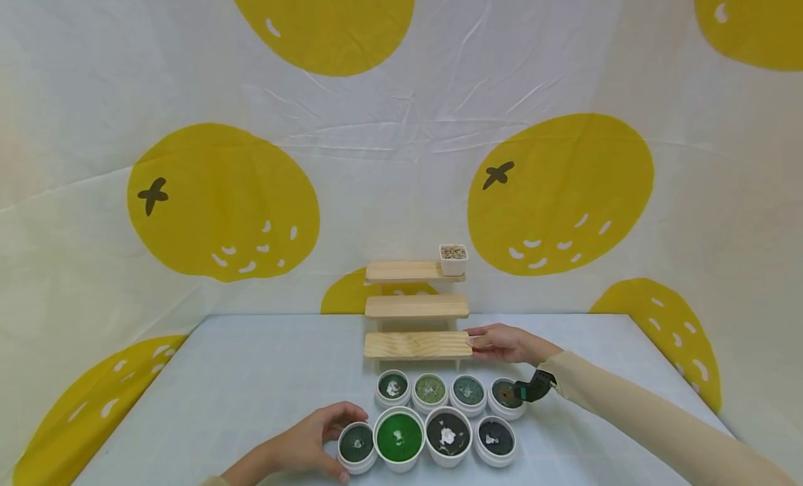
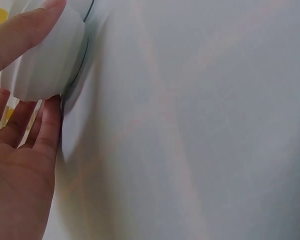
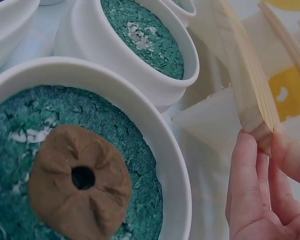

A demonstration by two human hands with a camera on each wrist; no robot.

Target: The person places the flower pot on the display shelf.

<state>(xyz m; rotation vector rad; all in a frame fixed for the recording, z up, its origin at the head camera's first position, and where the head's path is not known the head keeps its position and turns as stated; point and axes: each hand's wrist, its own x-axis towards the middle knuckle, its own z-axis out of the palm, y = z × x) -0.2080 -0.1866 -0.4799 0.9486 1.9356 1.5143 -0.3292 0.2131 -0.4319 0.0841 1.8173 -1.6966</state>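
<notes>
At the front left, my left hand [image 1: 307, 441] holds a small white pot [image 1: 356, 447] with a dark green filling, thumb on one side and fingers on the other. The left wrist view shows the thumb across the wall of this pot [image 2: 45, 55]. My right hand [image 1: 505, 343] pinches the right end of the lowest board of a three-tier wooden shelf [image 1: 414, 345], thumb above and fingers beneath. In the right wrist view, a brown ring-like piece with a hole [image 3: 80, 185] lies on the teal filling of the pot nearest that wrist.
Several white pots stand in two rows before the shelf, including a bright green one [image 1: 399, 437] and a taller dark one [image 1: 448, 436]. A square white pot of pale bits [image 1: 453, 259] sits on the top tier. Behind hangs a patterned cloth [image 1: 401, 193].
</notes>
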